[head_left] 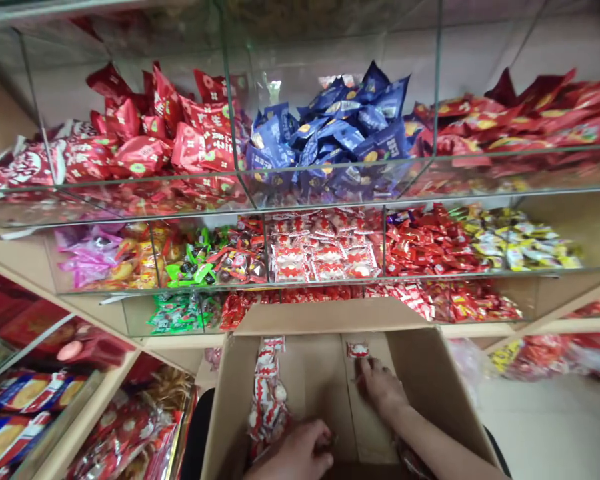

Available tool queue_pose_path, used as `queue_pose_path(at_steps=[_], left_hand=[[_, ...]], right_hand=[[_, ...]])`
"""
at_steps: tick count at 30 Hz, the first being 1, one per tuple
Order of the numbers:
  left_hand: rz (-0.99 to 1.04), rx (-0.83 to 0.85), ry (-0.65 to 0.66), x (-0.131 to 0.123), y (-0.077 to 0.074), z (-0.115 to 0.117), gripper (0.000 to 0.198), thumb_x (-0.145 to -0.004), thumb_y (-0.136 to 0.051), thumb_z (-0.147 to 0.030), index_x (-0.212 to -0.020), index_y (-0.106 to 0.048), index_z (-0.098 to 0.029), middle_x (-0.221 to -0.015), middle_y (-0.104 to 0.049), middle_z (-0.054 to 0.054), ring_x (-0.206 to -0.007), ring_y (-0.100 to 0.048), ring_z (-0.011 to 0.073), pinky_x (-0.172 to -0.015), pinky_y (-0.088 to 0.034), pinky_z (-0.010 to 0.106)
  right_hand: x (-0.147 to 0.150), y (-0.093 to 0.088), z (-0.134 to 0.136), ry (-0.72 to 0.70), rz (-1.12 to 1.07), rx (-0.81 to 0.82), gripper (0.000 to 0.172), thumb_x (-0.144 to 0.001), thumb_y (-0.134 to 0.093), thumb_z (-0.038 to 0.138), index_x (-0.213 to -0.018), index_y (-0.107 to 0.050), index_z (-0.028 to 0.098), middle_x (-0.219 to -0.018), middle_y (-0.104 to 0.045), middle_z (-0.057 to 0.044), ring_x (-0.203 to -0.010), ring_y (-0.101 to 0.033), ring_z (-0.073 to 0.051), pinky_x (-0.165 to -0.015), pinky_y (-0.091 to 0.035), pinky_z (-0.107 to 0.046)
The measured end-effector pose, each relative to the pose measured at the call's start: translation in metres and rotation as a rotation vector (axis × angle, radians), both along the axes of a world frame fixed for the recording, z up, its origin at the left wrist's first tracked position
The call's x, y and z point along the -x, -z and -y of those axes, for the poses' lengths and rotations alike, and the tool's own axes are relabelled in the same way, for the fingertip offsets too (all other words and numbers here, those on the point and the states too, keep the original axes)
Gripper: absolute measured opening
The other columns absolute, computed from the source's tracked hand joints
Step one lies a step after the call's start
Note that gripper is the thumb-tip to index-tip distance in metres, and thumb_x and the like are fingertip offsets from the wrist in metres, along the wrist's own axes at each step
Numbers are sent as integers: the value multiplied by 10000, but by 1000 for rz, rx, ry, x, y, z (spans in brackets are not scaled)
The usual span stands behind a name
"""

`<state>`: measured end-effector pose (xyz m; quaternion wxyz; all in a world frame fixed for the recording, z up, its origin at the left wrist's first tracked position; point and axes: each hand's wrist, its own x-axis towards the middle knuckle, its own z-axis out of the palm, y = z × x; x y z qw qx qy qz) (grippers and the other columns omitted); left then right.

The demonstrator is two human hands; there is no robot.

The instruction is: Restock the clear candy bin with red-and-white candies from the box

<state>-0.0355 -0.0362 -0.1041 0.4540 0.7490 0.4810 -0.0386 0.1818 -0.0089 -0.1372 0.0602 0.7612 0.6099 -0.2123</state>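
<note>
An open cardboard box [430, 380] stands below the glass candy shelves. Both of my hands reach into it. My left hand [295, 453] is curled near the box's bottom beside a pile of red-and-white wrapped candies [267, 393]; what its fingers hold is hidden. My right hand [380, 387] lies further in, fingers bent down on the box floor, just below a single red-and-white candy [357, 349]. I cannot make out anything inside its grip.
Glass-fronted bins above hold red packets [150, 140], blue packets [340, 133], more red packets [530, 120], and mixed small candies [320, 253] on the lower tier. Angled shelves with snack packs [25, 400] stand at the left. Pale floor [545, 427] lies right.
</note>
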Motion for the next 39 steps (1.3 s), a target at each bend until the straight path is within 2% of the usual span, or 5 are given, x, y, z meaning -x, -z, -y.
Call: queue_pose_path(at_steps=[9, 13, 17, 25, 39], left_hand=[[327, 47, -485, -11, -9, -17, 557, -726, -541, -287, -1249, -395, -163, -1257, -485, 119, -1001, -532, 185, -888, -384, 309], [632, 222, -654, -17, -31, -26, 463, -674, -639, -367, -1060, -542, -132, -1074, -609, 118, -974, -559, 212, -847, -419, 328], [880, 360, -848, -27, -59, -31, 460, -616, -714, -279, -1026, -541, -162, -853, -664, 51, -736, -617, 157, -714, -467, 303], [939, 230, -630, -37, -67, -33, 320, -662, -685, -286, -951, -605, -177, -898, -642, 35, -793, -584, 143, -718, -449, 265], [1134, 673, -852, -44, -50, -25, 135, -701, -667, -241, -808, -645, -161, -785, -661, 7, -708, -595, 122, -680, -463, 270]], right_hand=[[36, -25, 14, -97, -526, -163, 327, -668, -492, 41, -960, -486, 186, -810, -633, -33, -732, -590, -143, -609, -407, -215], [50, -46, 18, 26, -1303, -232, 277, -669, -591, 170, -906, -454, 208, -679, -562, 38, -550, -516, -104, -482, -381, -210], [41, -70, 19, 269, -1652, -201, 456, -572, -722, 229, -945, -462, 201, -688, -572, 46, -574, -541, -98, -509, -418, -218], [21, -88, 15, 767, -1769, -226, 343, -483, -797, 248, -704, -554, 147, -603, -600, 36, -537, -541, -68, -526, -443, -189], [30, -68, 25, 509, -1682, -274, 252, -581, -738, 344, -695, -618, 154, -607, -597, 21, -531, -486, -78, -516, -392, -211]])
